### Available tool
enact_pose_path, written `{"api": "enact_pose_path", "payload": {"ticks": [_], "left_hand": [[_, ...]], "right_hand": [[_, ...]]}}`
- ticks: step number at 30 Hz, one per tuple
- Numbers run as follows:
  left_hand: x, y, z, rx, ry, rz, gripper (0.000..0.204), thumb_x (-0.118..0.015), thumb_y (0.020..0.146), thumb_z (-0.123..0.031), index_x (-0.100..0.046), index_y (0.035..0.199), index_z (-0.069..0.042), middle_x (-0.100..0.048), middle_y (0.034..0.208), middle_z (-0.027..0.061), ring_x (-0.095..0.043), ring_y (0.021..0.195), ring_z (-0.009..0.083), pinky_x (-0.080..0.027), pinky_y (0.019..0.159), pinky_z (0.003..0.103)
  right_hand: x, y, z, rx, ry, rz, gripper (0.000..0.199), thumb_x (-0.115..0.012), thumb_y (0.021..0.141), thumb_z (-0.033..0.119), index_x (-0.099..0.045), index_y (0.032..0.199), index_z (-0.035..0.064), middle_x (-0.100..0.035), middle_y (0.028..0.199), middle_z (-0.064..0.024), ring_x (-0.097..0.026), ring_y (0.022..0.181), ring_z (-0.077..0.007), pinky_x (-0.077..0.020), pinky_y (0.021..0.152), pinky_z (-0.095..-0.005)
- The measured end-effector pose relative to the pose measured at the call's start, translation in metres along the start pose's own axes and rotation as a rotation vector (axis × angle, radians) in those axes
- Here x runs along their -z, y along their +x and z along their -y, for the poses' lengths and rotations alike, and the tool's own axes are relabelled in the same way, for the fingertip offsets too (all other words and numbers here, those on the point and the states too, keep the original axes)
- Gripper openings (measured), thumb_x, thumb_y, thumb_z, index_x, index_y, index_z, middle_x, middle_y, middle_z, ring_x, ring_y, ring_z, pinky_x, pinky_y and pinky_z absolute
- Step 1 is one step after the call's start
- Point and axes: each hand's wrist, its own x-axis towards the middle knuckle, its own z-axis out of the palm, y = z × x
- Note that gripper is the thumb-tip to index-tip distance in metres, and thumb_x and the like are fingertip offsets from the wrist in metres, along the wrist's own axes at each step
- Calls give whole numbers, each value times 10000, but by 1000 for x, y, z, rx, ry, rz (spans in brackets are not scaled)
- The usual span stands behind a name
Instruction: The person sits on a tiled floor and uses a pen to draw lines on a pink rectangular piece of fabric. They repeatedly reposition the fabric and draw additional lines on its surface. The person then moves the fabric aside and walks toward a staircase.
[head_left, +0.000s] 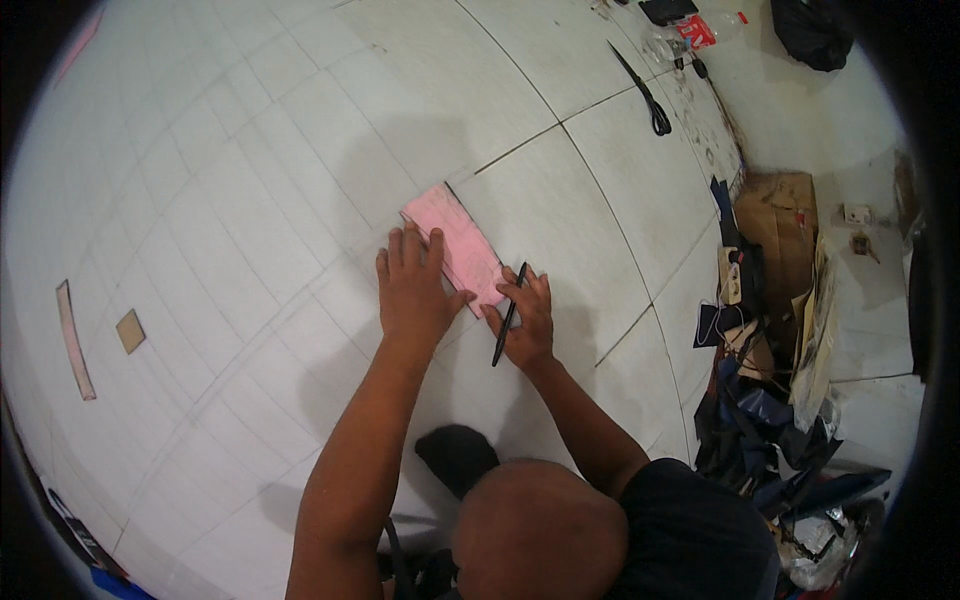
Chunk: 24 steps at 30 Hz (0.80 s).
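Floor (590, 230), two hands (410, 280) (530, 322), one pen (508, 318), pink rectangle (460, 240)

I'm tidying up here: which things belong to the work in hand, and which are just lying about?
In hand:
pink piece, touched by the left hand
black pen, held in the right hand

Apparently lying about:
scissors, untouched
tan square
cardboard box
black bag

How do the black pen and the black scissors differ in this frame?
The pen is in the right hand, while the scissors lie untouched on the tiled floor. The pen is one slim stick; the scissors widen into loops. The pen leans toward upper right, the scissors toward upper left. Both look dark and elongated.
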Motion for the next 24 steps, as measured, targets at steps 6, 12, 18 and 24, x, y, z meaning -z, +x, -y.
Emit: {"api": "enact_pose_path", "payload": {"ticks": [6, 12, 18, 24], "left_hand": [[6, 3, -7, 59, -33, 79, 1019, -895, 702, -478, -418, 1508, -76, -306, 1617, 217, -269, 1503, 417, -262, 1203, 552], [12, 7, -11, 75, 10, 85, 1047, -922, 668, -457, -408, 1505, -91, -289, 1627, 208, -312, 1480, 426, -289, 1186, 559], [13, 8, -12, 98, -14, 118, 1070, -927, 665, -442, -388, 1539, -137, -278, 1638, 206, -307, 1484, 432, -273, 1193, 567], [7, 8, -8, 81, 30, 100, 1104, -912, 681, -460, -342, 1604, -254, -252, 1654, 205, -288, 1490, 452, -265, 1197, 582]], "right_hand": [[6, 16, -6, -118, 107, -100, 288, -680, 969, 86, -613, 1241, 21, -667, 1243, -165, -591, 1234, -358, -415, 1113, -465], [5, 112, 12, -65, 392, -48, 287, -569, 1010, 117, -616, 1254, -28, -666, 1194, -212, -631, 1136, -370, -489, 995, -425], [-21, 150, 14, -203, 445, 35, 231, -605, 1001, 166, -685, 1145, 4, -707, 1133, -185, -671, 1072, -360, -525, 949, -398], [-25, 158, 13, -17, 379, 15, 241, -652, 991, 180, -702, 1138, -6, -722, 1103, -170, -688, 1033, -314, -541, 921, -388]]}}
